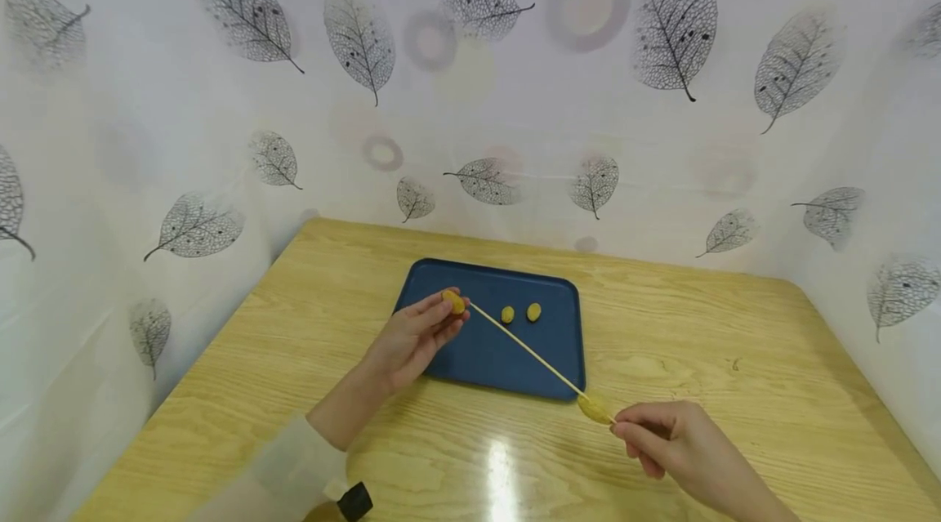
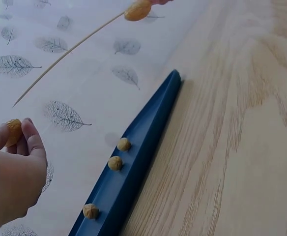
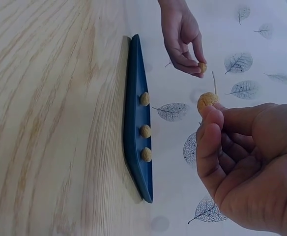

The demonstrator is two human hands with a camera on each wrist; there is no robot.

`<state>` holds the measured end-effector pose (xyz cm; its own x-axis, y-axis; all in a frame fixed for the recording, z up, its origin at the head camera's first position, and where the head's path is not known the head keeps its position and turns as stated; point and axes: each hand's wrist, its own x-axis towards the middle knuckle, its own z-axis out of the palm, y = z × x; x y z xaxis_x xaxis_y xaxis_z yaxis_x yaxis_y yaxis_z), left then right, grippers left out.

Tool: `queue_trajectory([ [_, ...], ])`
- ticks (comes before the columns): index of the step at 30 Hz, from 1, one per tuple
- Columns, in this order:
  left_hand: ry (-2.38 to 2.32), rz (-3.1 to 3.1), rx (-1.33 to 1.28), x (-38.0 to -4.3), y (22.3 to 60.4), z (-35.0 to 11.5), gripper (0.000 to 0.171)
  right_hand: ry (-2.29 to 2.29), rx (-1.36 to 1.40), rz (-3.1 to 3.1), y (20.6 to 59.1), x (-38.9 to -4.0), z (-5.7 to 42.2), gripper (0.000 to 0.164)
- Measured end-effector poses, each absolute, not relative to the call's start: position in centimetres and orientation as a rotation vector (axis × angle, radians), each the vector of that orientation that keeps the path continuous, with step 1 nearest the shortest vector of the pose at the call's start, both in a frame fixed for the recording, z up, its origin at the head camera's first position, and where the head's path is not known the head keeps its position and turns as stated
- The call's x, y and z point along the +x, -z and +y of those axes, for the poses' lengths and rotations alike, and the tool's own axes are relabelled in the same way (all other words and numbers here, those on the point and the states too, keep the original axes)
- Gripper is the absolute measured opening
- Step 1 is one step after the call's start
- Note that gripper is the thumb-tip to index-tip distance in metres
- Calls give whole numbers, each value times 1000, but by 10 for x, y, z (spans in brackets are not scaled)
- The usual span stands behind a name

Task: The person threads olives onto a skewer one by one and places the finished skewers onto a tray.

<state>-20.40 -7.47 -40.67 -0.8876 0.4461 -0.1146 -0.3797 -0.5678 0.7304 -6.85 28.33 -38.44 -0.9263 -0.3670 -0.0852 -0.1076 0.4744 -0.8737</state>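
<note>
My left hand (image 1: 412, 342) pinches a wrinkled yellow-brown ball (image 1: 454, 301) between thumb and fingers, raised over the left part of a blue tray (image 1: 485, 376). My right hand (image 1: 680, 448) grips the near end of a thin wooden skewer (image 1: 525, 349). A second wrinkled ball (image 1: 592, 408) is threaded on the skewer, right by the right fingertips. The pointed end aims at the ball in the left hand, a small gap away in the left wrist view. Three more balls (image 2: 115, 163) lie in the tray; the head view shows two, the left hand covering the third's place.
The tray lies on a light wood-grain table (image 1: 662, 326), toward its far side. A pale cloth with printed leaves (image 1: 485, 179) hangs behind and at both sides. A black object (image 1: 356, 501) shows by the left sleeve at the bottom edge.
</note>
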Motion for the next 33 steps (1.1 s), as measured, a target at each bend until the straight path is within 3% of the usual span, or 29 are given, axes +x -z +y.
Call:
queue_trajectory([
  [9,-2484,1065,107,-198,403,-71,25,1467,-480,2422,385,-67,281,20],
  [16,-2499,1069,113,-198,405,-71,32,1464,-493,2443,385,-68,280,19],
  [33,-2484,1078,173,-194,406,-71,25,1445,-466,2392,386,-72,275,22],
])
